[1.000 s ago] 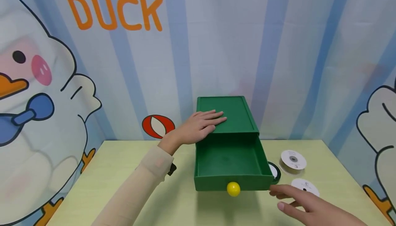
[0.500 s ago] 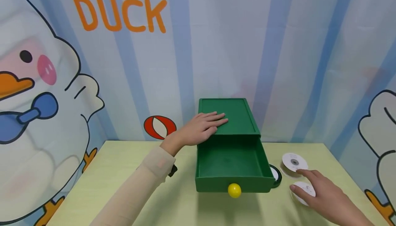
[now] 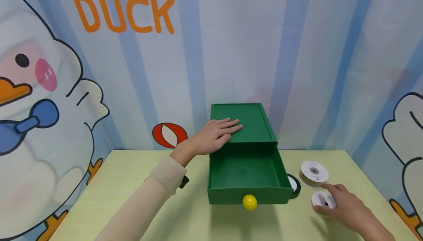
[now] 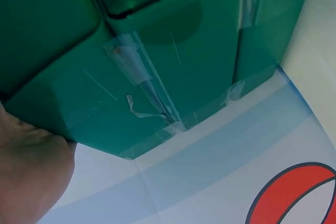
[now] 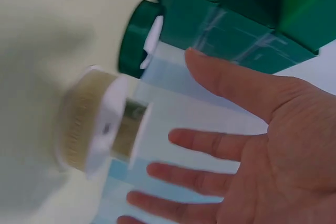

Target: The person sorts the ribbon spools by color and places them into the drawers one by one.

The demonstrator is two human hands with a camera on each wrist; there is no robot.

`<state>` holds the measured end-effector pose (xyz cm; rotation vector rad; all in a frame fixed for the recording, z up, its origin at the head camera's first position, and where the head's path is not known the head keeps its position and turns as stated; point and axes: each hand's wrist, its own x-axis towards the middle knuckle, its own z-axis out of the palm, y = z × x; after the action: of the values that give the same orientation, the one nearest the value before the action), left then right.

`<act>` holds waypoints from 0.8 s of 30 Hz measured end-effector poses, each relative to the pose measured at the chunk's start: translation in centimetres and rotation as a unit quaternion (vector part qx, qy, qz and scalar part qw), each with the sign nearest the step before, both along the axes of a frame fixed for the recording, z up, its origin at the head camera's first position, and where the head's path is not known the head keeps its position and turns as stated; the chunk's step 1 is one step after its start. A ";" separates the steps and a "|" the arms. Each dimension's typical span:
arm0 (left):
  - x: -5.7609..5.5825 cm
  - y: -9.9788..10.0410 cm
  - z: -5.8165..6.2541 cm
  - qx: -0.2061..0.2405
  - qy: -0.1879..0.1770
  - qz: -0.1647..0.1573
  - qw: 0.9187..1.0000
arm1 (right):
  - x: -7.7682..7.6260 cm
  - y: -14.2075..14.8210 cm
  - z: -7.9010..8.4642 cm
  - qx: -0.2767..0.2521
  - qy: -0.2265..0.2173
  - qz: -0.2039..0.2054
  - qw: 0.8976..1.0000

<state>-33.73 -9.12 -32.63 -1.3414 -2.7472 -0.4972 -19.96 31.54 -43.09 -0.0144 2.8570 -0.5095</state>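
Left grip [image 3: 216, 134] rested on top of the green cabinet [image 3: 252, 120], its fingers extended, pinching nothing; it seemed to steady the box on the worktop [image 3: 105, 189]. Below and in front of those fingers, the drawer [image 3: 228, 196] stood pulled out, with a yellow knob [image 3: 249, 202] on its front. Just right of it, partly hidden by the drawer in the head view, lay a dark green roll [image 5: 139, 38] with a white top. Further right, a far spool [image 3: 314, 173] lay flat, label up, and the near spool [image 3: 320, 198] lay flat close in front of it. Right grip [image 3: 347, 208] overlapped the near spool in the head view, but the right wrist view showed its fingers straight and spread, thumb wide apart, holding nothing. A second earlier it was beside the drawer's front corner; half a second earlier its forefinger overlapped the far spool's edge, and now the fingertips were off that edge. So the reach, I judged, had settled on the near spool, not yet grasped. Left grip and drawer were unchanged.
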 end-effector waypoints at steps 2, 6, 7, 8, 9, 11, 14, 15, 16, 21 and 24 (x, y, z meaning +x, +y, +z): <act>0.1 -0.1 0.0 -0.001 0.000 0.003 1.000 | -0.2 0.1 -0.7 -0.005 -0.016 -0.010 1.000; 0.1 0.0 0.0 -0.002 -0.002 0.009 1.000 | -0.5 0.4 -1.6 0.003 -0.025 -0.022 0.999; 0.1 0.0 -0.1 -0.003 -0.001 0.010 1.000 | -0.5 0.4 -1.8 0.005 -0.027 -0.024 0.999; 0.2 0.0 -0.1 -0.002 -0.003 0.011 1.000 | -0.6 0.4 -1.9 0.007 -0.029 -0.026 0.999; 0.2 -0.1 -0.1 -0.002 -0.005 0.013 1.000 | -0.7 0.3 -2.0 0.008 -0.032 -0.026 0.999; 0.2 0.0 -0.1 -0.001 -0.007 0.015 1.000 | -0.7 0.3 -2.0 0.013 -0.037 -0.030 0.999; 0.3 0.1 0.0 0.001 -0.013 0.017 1.000 | -0.7 0.2 -2.0 0.021 -0.047 -0.042 0.998; 0.3 0.1 -0.1 0.000 -0.012 0.017 1.000 | -0.7 0.2 -2.0 0.023 -0.048 -0.043 0.998; 0.3 0.1 -0.1 0.000 -0.013 0.018 1.000 | -0.8 0.1 -2.0 0.025 -0.051 -0.047 0.997; 0.4 0.2 -0.1 -0.003 -0.013 0.021 1.000 | -1.3 0.1 -2.8 0.035 -0.057 -0.055 0.996; 0.3 0.1 -0.1 -0.001 -0.010 0.023 1.000 | -1.5 0.1 -3.2 0.044 -0.050 -0.051 0.996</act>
<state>-33.40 -8.98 -32.69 -1.2781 -2.7882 -0.5087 -21.49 31.63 -46.28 0.1687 2.7903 -0.3924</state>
